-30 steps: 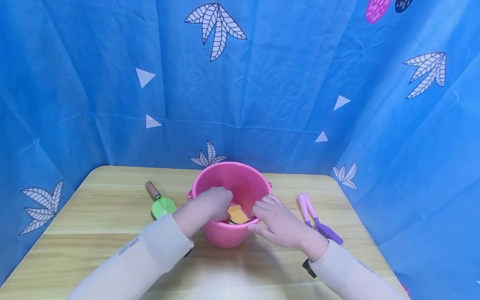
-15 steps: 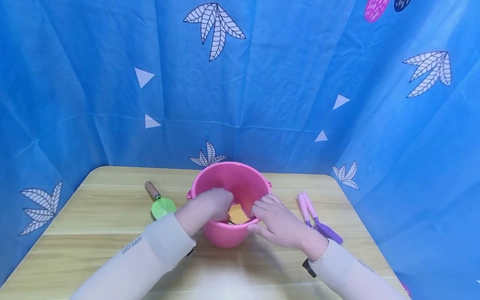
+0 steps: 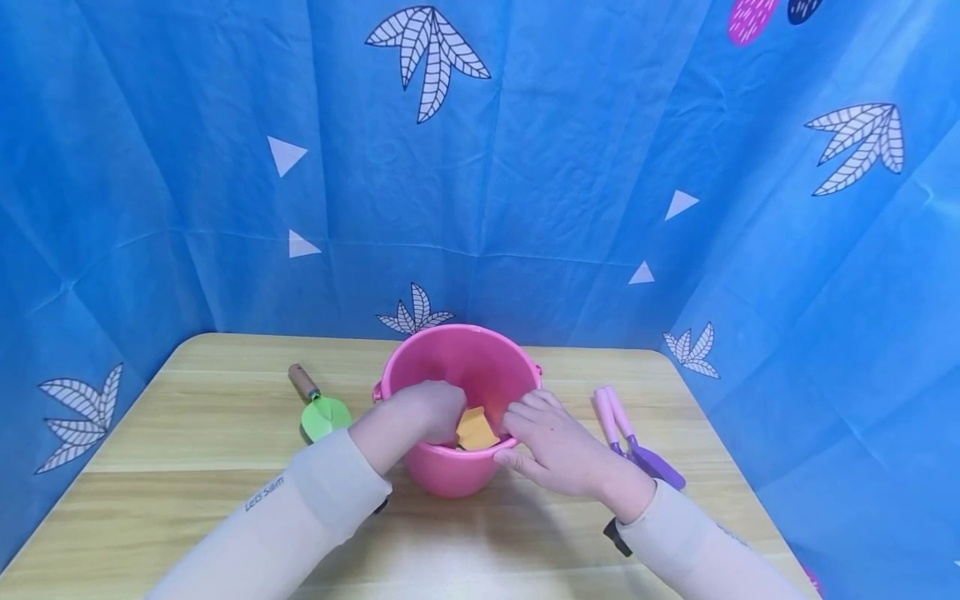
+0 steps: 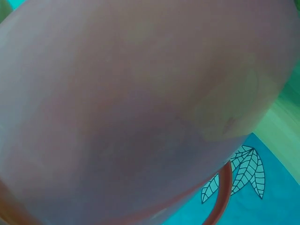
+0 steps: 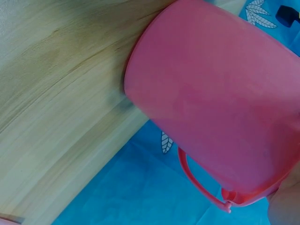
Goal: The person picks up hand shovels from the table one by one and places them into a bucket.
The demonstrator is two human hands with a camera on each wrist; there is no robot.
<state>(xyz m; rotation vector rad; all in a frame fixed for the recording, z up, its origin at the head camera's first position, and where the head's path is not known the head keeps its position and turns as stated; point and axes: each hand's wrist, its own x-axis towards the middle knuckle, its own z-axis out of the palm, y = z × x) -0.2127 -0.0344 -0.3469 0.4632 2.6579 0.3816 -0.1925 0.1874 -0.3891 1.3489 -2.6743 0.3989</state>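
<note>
Pink bucket (image 3: 450,477) on wooden table (image 3: 202,417) before blue curtain (image 3: 555,175), rim (image 3: 442,451) in grip of right hand (image 3: 551,442), left hand (image 3: 426,410) inside, hold unclear.

Left arm (image 3: 300,508) and right arm (image 3: 697,542) angled inward, left grip (image 3: 433,410) downturned, fingertips hidden, right grip (image 3: 553,442) with fingers (image 3: 534,402) curled.

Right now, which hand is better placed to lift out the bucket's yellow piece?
Probably the left hand: it reaches inside the pink bucket beside the yellow piece, while the right hand grips the rim.
</note>
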